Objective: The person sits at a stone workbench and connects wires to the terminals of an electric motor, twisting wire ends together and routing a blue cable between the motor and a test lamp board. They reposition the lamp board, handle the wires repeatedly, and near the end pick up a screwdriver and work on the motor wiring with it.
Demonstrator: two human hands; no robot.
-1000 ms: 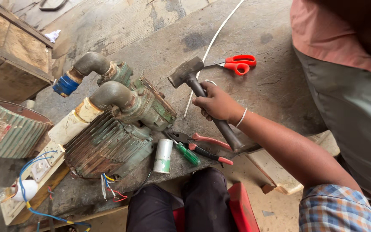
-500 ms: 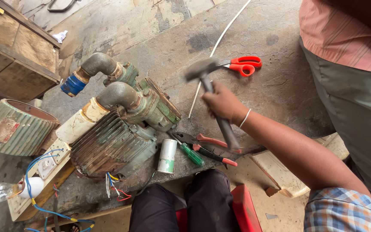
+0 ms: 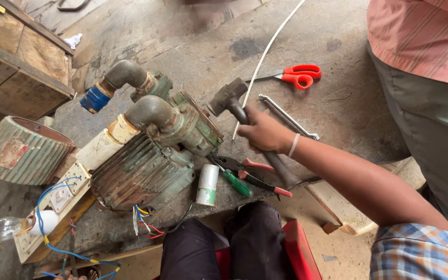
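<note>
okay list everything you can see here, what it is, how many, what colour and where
pump motor: one, rusty green, centre-left on the floor
hammer: one, dark, head beside the pump
scissors: one, red handles, upper right
spanner: one, silver, behind the hand
pliers: one, red grips, below the hammer handle
screwdriver: one, green, beside the pliers
capacitor: one, white cylinder, in front of the pump
fan cover: one, ribbed green, far left
bulb: one, clear, lower left on a switchboard
another person: one, pink shirt, right edge
right hand: gripping the hammer handle
left hand: not in view
</note>
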